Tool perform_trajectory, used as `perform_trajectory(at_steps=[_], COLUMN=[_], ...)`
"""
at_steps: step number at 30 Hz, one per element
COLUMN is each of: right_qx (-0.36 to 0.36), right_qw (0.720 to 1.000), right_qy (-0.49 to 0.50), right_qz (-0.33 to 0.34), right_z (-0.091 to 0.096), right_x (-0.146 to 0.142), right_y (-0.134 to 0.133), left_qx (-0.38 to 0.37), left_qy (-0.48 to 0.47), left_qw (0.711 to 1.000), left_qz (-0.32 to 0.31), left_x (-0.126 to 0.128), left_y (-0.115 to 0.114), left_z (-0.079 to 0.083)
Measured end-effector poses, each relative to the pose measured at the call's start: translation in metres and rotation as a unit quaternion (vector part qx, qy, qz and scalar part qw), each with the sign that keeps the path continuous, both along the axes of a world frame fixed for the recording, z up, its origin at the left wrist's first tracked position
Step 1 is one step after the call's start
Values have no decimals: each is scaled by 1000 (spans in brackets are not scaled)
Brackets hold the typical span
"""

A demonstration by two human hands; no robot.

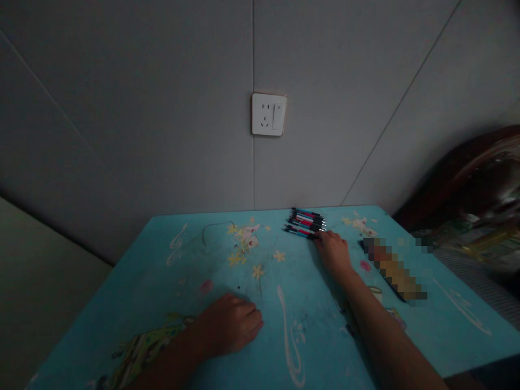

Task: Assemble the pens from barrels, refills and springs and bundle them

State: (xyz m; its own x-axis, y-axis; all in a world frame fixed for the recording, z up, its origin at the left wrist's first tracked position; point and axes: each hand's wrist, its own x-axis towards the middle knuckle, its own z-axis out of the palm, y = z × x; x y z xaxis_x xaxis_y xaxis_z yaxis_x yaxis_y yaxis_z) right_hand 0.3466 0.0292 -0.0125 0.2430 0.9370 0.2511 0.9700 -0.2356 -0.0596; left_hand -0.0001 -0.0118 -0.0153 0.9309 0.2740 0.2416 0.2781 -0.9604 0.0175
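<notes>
Several pens [306, 222] with blue, red and black barrels lie side by side near the far edge of a turquoise table [162, 281] printed with cartoon figures. My right hand [333, 252] reaches out to them, palm down, its fingertips touching the nearest pen's end; the fingers are curled together at the pens. My left hand [229, 325] rests on the table near the front, fingers loosely curled under, holding nothing I can see.
A pixelated, long object [394, 269] lies on the table right of my right arm. A white wall socket with a switch [268, 114] sits on the grey wall behind. Dark furniture and patterned fabric [479, 206] stand at the right.
</notes>
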Motion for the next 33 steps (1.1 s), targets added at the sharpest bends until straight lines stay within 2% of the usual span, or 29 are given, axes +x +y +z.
perform_trajectory(at_steps=[7,16,19,21,25,26,28,30,33], right_qx=[-9,-4,5,5,-9,4,26,53,75], right_qw=[1000,1000,998,992,960,937,897,869,853], right_qy=[-9,21,41,61,110,151,220,281,335], right_qz=[-1,16,55,109,258,315,382,404,393], right_z=[4,8,15,18,14,13,11,13,17], right_x=[-9,-10,-23,-42,-93,-104,-121,-129,-133], right_y=[-1,-2,-7,-14,-35,-41,-52,-61,-68], left_qx=[-5,-2,-23,-32,2,22,55,68,65], left_qy=[-13,-23,-44,-68,-136,-158,-186,-193,-176], left_qw=[1000,1000,998,996,990,987,980,975,972], left_qz=[0,8,36,41,21,23,47,86,142], left_x=[-2,1,3,3,5,6,6,5,-2], left_y=[1,2,3,3,1,1,3,6,12], left_z=[-12,-12,-9,-5,7,10,13,11,0])
